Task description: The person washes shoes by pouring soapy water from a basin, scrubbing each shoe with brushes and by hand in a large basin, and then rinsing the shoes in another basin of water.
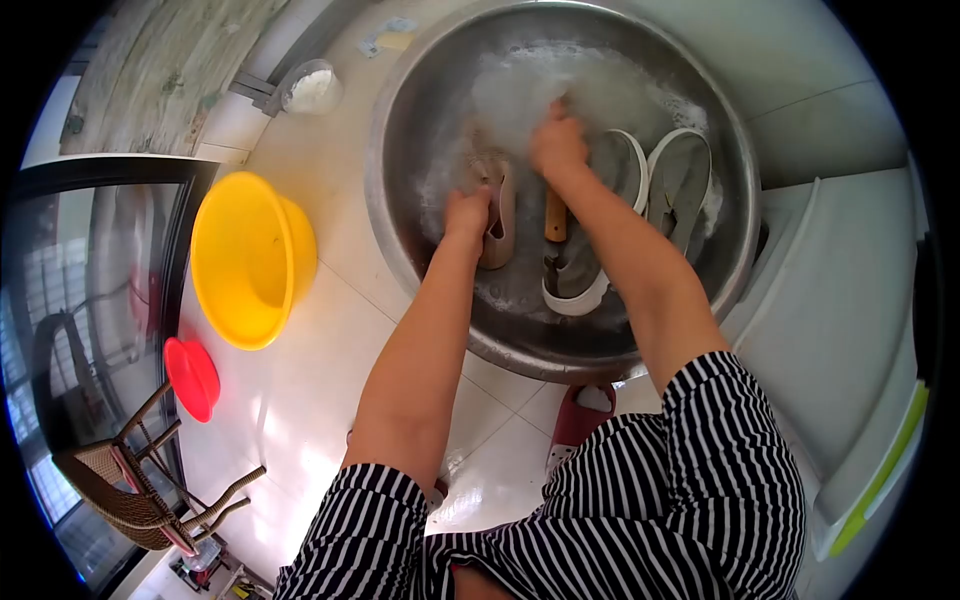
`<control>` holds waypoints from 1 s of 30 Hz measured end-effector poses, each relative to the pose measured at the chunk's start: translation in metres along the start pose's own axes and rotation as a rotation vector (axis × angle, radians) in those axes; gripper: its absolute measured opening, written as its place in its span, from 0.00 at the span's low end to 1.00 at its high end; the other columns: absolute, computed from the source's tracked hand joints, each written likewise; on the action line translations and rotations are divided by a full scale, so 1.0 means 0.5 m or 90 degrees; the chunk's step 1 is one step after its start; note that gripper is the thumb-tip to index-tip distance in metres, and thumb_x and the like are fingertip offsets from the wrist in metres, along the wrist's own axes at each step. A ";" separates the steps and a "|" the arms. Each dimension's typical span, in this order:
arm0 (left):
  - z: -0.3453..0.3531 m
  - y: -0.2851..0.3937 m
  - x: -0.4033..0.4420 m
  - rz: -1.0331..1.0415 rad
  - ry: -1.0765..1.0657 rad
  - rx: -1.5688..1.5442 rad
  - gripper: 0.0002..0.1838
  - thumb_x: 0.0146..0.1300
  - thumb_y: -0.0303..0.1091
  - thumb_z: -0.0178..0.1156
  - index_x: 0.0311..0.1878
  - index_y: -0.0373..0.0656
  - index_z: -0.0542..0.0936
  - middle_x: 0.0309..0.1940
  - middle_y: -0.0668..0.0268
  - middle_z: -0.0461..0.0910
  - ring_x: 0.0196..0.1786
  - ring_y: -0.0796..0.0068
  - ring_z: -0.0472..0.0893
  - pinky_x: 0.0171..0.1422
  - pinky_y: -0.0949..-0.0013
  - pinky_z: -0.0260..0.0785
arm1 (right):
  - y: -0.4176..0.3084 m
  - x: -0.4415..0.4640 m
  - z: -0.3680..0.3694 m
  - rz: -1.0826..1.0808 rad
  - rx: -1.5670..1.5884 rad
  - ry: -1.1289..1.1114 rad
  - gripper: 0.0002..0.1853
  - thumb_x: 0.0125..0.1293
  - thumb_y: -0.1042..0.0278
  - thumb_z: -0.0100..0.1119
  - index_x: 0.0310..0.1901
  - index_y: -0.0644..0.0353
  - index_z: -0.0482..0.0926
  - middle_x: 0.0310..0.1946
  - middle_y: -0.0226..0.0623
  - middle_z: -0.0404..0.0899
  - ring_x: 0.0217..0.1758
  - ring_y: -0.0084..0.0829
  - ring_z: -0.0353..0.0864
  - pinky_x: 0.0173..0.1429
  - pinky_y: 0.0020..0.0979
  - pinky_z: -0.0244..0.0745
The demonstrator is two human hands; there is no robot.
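Observation:
A large round metal basin [400, 250] holds cloudy, sudsy water. My left hand [467, 212] grips the side of a beige shoe [497, 245], whose far end is under the murky water. My right hand [558, 145] is at the middle of the basin, its fingers curled and partly in the cloudy water; what they hold, if anything, is hidden. A brush with a wooden handle [555, 217] lies just below that hand. To the right are two grey shoes with white soles, one [575, 275] partly behind my right forearm, the other [680, 185] beside it.
On the tiled floor at the left stand a yellow basin [300, 250] and a smaller red basin [193, 380], with a wicker chair [120, 490] below them. A tub of white powder [312, 88] sits at the upper left. A white appliance [850, 300] stands right of the metal basin.

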State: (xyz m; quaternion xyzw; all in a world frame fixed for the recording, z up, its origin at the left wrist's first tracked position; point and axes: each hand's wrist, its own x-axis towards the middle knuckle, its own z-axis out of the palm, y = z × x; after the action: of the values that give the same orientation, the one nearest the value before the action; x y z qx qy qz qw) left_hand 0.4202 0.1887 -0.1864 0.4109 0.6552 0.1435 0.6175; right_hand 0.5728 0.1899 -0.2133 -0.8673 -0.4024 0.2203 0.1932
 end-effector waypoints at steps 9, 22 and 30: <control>-0.016 0.030 -0.075 0.134 -0.265 0.027 0.21 0.58 0.22 0.56 0.57 0.39 0.72 0.46 0.61 0.79 0.47 0.69 0.79 0.52 0.68 0.70 | -0.042 -0.071 -0.050 -0.237 0.083 -0.060 0.23 0.69 0.52 0.44 0.63 0.46 0.66 0.40 0.57 0.78 0.44 0.56 0.77 0.50 0.50 0.72; -0.036 0.060 -0.118 0.364 -0.079 0.308 0.24 0.53 0.24 0.57 0.57 0.44 0.76 0.38 0.60 0.83 0.43 0.66 0.80 0.53 0.66 0.68 | -0.037 0.017 -0.024 -0.163 0.088 0.043 0.23 0.71 0.52 0.40 0.66 0.41 0.60 0.42 0.56 0.77 0.46 0.55 0.78 0.48 0.48 0.74; 0.006 -0.014 0.024 0.115 0.051 0.097 0.16 0.62 0.28 0.53 0.52 0.33 0.76 0.40 0.55 0.81 0.42 0.64 0.79 0.50 0.67 0.68 | -0.031 -0.046 0.029 -0.021 0.003 0.093 0.27 0.68 0.55 0.44 0.68 0.47 0.57 0.44 0.62 0.75 0.48 0.58 0.77 0.54 0.50 0.71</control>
State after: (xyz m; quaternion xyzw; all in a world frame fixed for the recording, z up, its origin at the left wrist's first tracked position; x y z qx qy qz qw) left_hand 0.4213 0.1919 -0.2004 0.5078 0.6485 0.1646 0.5426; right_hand 0.5421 0.1836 -0.2123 -0.8738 -0.4012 0.1544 0.2275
